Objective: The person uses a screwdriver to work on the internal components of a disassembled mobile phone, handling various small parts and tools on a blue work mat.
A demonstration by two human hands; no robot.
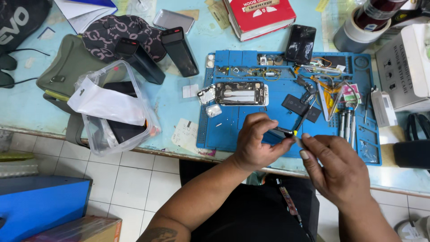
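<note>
Clear plastic, a zip bag [117, 107] with a white packet and dark slabs inside, lies at the left of the pale blue table [27, 107], beside a patterned cap [112, 33] and two black power banks [179, 50]. Further right, an opened phone [240, 93] rests on the blue repair mat [226, 130], its insides showing. Just below it, over the mat's near edge, the left hand [256, 142] curls shut around a black-handled tool [284, 131]. The right hand [336, 168] meets it, thumb and forefinger pinched on the tool's slim tip. Screwdrivers [347, 123] lie beyond, and a red book [260, 15] sits at the table's far side
</note>
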